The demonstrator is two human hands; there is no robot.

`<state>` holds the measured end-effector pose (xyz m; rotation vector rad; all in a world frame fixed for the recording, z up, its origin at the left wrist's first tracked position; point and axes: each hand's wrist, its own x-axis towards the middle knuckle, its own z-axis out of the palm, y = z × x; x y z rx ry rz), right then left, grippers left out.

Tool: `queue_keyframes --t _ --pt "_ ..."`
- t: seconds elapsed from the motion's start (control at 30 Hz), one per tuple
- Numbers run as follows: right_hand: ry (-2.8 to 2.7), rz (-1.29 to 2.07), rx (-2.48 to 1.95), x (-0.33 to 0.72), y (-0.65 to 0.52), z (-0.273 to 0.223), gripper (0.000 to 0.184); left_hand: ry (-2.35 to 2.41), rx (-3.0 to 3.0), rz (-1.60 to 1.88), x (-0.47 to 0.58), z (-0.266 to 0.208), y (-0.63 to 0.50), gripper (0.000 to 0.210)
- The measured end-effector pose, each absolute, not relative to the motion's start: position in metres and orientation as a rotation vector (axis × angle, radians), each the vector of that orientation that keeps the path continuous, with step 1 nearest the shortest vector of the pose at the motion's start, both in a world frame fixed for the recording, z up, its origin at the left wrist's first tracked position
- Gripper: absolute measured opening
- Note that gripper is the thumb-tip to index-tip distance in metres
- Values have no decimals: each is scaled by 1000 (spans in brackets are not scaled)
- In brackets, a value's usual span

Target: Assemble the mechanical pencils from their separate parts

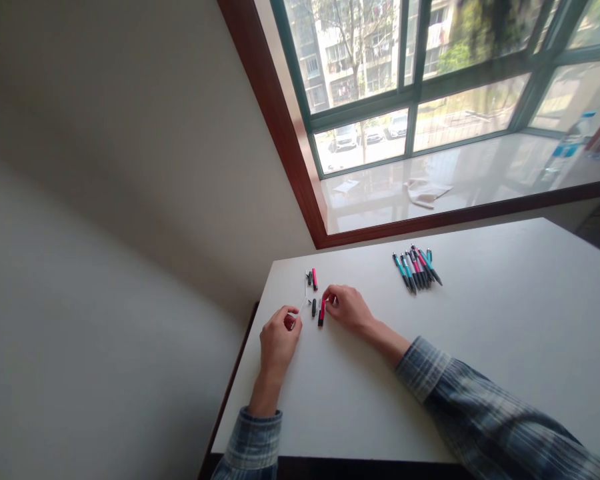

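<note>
My left hand (279, 339) is closed in a pinch at the left of the white table, on a thin pale stick (303, 307) that looks like a pen refill. My right hand (349, 308) is closed too, its fingertips beside the top of a pink pen barrel (322, 312) with a black end. Whatever lies between those fingertips is too small to make out. A short black pen grip (314, 307) lies between the hands. Farther back are another pink barrel (315, 279), a black grip (310, 279) and a thin white refill (307, 283).
A pile of several click pens (417, 269), teal, pink and silver with black grips, lies toward the back of the white table (505, 320). Behind the table is a window sill with crumpled paper (427, 192) and a plastic bottle (573, 143). A wall stands to the left.
</note>
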<state>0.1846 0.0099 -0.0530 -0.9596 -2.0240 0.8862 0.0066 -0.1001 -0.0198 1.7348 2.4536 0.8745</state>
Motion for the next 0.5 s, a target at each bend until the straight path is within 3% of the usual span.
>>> queue_keyframes --t 0.5 --pt "-2223 816 -832 185 7 -51 18 2319 1846 832 17 -23 -109 18"
